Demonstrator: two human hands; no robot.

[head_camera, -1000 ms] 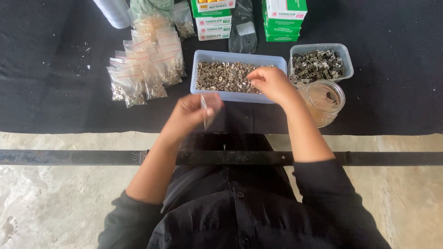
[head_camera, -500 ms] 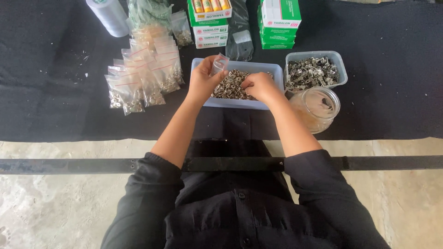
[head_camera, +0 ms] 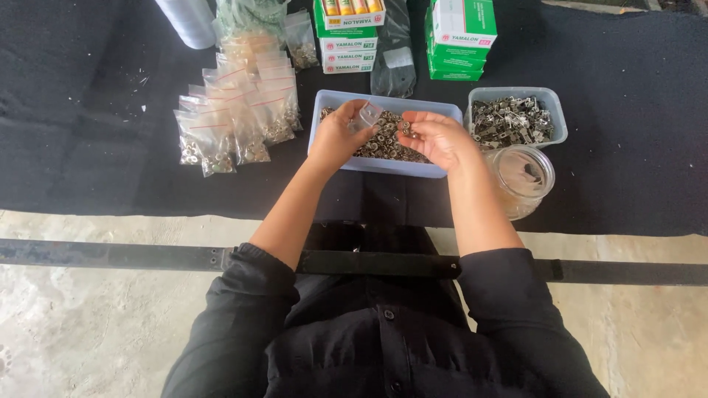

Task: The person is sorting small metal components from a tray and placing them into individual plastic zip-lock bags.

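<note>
Over the tray (head_camera: 333, 103), both hands cupped.

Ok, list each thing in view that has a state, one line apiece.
Left hand: holds a small clear bag, its mouth open.
Right hand: pinches small metal pieces.
Long tray: uncovered, holding loose metal pieces.
Square tray: uncovered, nearly full.
Jar: lidless.
Bags at left: filled, piled.

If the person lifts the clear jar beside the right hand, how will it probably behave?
The clear jar looks like hard plastic or glass, so it probably stays stiff. It seems nearly empty, so likely light. It stands upright on the black mat; being round, it could roll if tipped on its side.
</note>
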